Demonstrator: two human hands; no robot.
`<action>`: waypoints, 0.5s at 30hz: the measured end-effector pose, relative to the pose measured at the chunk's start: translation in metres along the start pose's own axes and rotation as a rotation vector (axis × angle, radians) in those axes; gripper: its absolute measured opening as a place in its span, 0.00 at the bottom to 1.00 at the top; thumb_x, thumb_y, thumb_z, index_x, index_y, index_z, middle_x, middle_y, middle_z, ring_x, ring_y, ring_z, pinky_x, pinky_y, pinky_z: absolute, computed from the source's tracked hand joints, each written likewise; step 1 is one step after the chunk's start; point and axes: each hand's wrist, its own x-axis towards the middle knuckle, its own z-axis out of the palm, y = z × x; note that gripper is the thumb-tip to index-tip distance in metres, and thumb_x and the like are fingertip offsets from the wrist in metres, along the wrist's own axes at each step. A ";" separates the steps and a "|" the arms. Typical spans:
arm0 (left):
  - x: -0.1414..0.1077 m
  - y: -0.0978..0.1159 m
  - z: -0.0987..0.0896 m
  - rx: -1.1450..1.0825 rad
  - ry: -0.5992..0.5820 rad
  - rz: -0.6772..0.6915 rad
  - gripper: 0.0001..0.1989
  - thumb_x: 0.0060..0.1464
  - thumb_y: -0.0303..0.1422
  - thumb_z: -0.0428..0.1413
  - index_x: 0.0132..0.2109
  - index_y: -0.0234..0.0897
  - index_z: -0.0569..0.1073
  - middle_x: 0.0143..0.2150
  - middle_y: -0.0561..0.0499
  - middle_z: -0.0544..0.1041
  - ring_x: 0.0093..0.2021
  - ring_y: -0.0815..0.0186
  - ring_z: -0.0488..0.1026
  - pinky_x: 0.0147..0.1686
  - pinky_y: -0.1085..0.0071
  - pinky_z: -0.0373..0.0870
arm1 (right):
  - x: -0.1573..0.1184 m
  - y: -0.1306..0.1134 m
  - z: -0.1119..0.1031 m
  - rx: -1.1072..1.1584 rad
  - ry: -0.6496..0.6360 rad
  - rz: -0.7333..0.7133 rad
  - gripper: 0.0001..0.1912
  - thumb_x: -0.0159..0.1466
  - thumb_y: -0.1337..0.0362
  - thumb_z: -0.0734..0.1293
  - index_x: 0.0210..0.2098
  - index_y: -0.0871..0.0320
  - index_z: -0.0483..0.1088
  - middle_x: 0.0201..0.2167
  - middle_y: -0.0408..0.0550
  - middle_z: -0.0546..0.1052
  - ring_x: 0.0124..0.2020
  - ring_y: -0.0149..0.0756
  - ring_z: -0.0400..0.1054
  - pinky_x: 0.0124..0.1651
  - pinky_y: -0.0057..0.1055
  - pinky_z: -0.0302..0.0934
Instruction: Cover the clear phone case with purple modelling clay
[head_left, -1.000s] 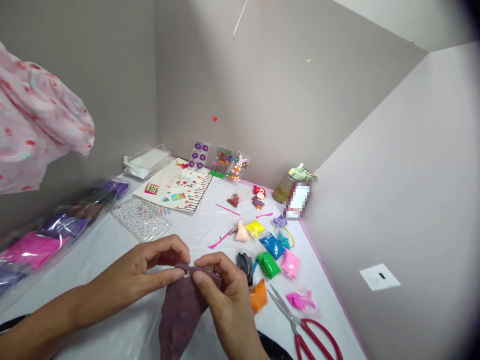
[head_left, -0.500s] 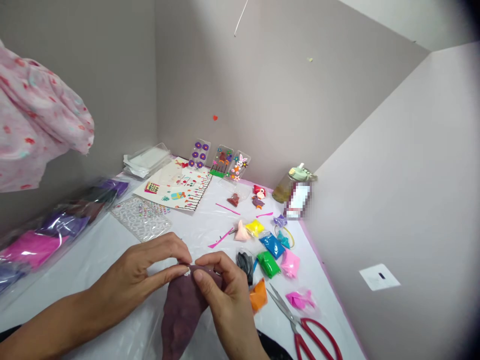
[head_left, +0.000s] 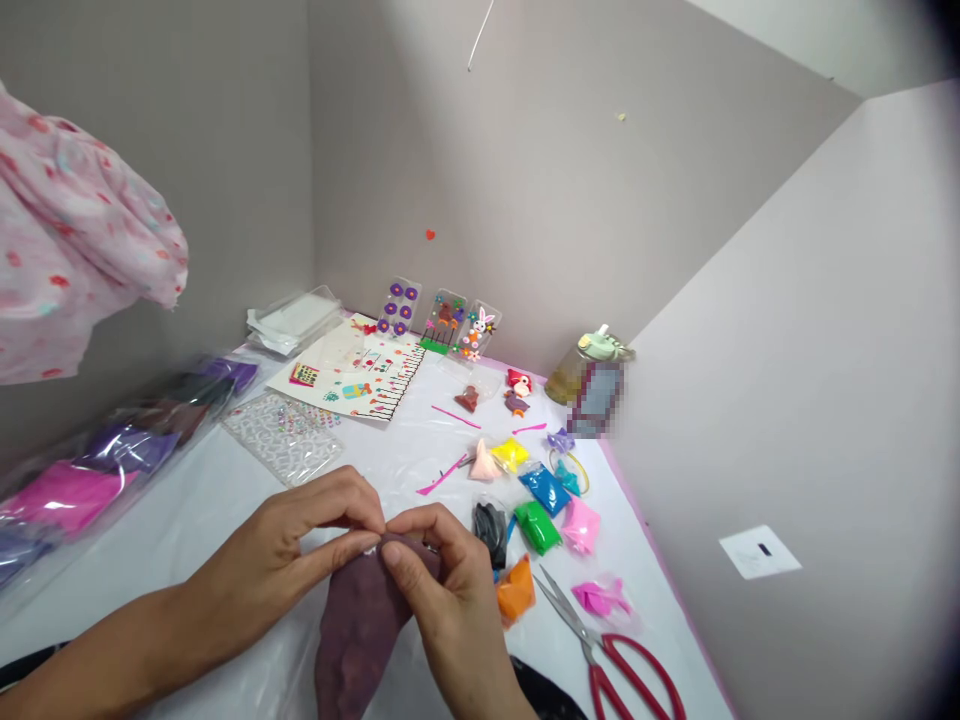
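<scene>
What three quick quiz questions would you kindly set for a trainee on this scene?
1. What are the left hand and right hand pinching?
2. True or false: the red-handled scissors lie on top of the green clay packet.
3. Which figure decorates the rightmost clear card: A) an owl, B) a rabbit, C) a fish?

Key: 1) the dark purple clay sheet; 2) false; 3) B.

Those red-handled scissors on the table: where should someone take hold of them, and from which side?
Take the scissors by their red loops, from above on the near side: they lie flat, loops nearest, metal blades pointing away.
</scene>
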 end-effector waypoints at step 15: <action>0.002 -0.006 0.000 -0.183 -0.102 -0.247 0.17 0.66 0.47 0.52 0.36 0.39 0.71 0.32 0.55 0.70 0.35 0.65 0.68 0.35 0.73 0.66 | -0.001 -0.001 0.001 -0.006 0.012 0.001 0.09 0.60 0.58 0.72 0.35 0.57 0.75 0.24 0.40 0.71 0.25 0.29 0.61 0.29 0.25 0.59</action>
